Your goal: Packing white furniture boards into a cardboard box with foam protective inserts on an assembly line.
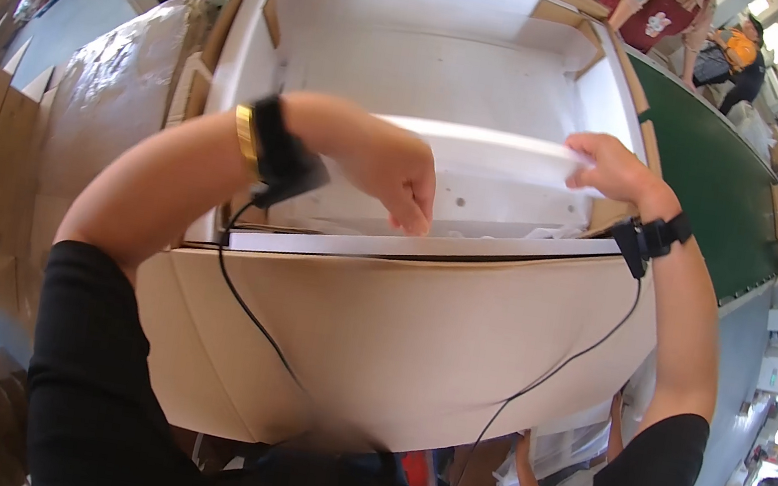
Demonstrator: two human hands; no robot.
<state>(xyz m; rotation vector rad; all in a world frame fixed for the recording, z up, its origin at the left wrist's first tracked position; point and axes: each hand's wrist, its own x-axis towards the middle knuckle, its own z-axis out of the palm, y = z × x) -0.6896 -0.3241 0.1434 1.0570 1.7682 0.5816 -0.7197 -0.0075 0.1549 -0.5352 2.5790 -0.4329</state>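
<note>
In a busy packing hall, beside a green conveyor (720,182), a large open cardboard box (394,344) lined with white foam stands before the person. The left hand (398,179), fingers curled downward, and the right hand (611,168), pinching its end, are seating a white foam panel (495,140) inside; pressing it level looks due next.

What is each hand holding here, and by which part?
The right hand pinches the white foam sheet at its right end. The left hand rests fingers-down inside the cardboard box by the sheet; whether it grips anything cannot be told.
</note>
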